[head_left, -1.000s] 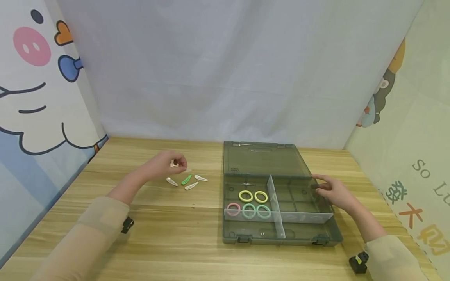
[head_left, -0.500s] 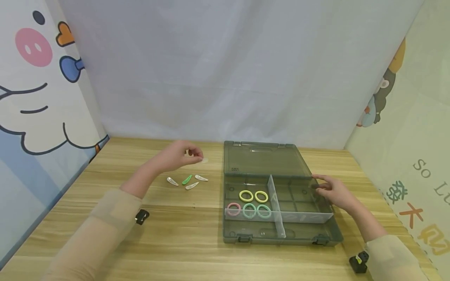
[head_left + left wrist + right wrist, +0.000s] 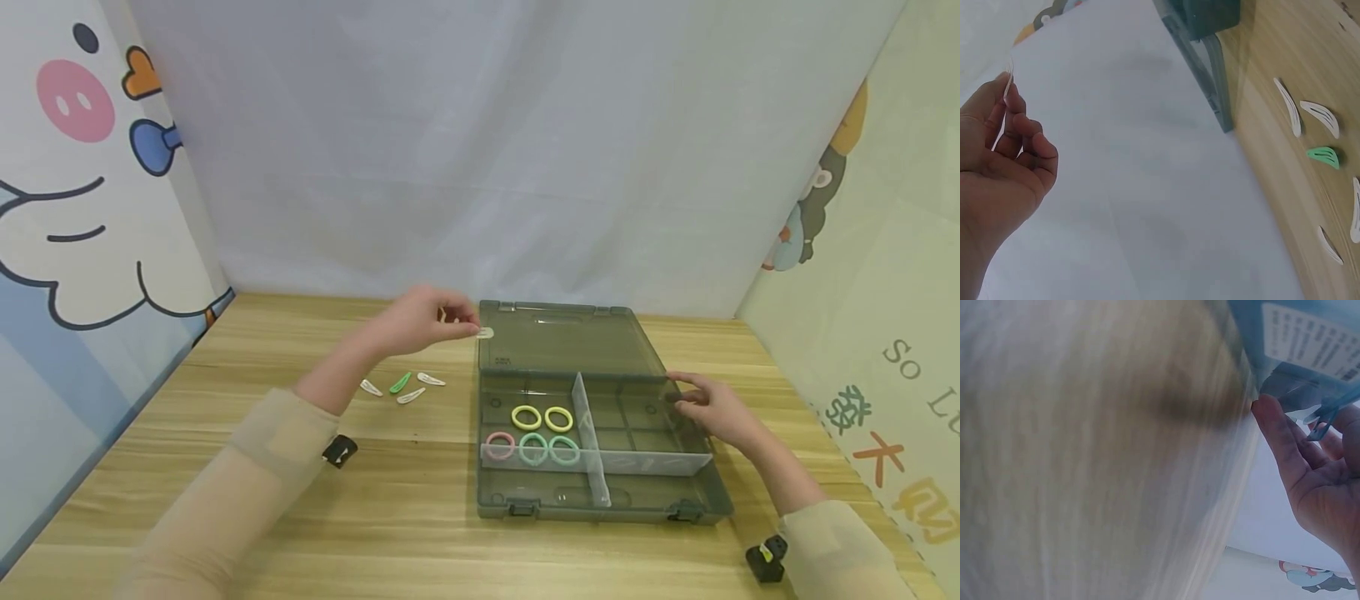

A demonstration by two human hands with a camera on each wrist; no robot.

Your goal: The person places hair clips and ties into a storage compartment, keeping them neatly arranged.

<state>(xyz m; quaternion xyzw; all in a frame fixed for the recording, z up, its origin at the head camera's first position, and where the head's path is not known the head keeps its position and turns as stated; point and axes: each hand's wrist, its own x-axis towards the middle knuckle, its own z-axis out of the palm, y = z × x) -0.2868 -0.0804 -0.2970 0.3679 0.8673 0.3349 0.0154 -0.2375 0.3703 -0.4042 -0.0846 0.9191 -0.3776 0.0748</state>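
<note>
My left hand (image 3: 431, 321) pinches a whitish hair clip (image 3: 486, 332) between thumb and fingertips, above the left edge of the raised lid. Seen edge-on, the held clip looks thin and pale in the left wrist view. My right hand (image 3: 716, 410) grips the right side of a grey see-through storage box (image 3: 603, 514) near the hinge, with fingers on its rim. Yellow hair ties (image 3: 526, 418), green hair ties (image 3: 533, 449) and a pink hair tie (image 3: 500, 446) lie in its left back compartment. On the table, left of the box, lie a green hair clip (image 3: 401, 383) and several white hair clips (image 3: 411, 396).
Clear dividers (image 3: 652, 463) split the box into compartments. Its lid (image 3: 562, 337) lies open toward the back curtain (image 3: 465, 167). Printed cloths hang at both sides of the wooden table (image 3: 397, 517). A label (image 3: 1313, 340) shows on the box in the right wrist view.
My left hand has lifted the pinched hair clip from beside the other clips and carried it right and back to the lid's edge. My right hand has stayed at the box.
</note>
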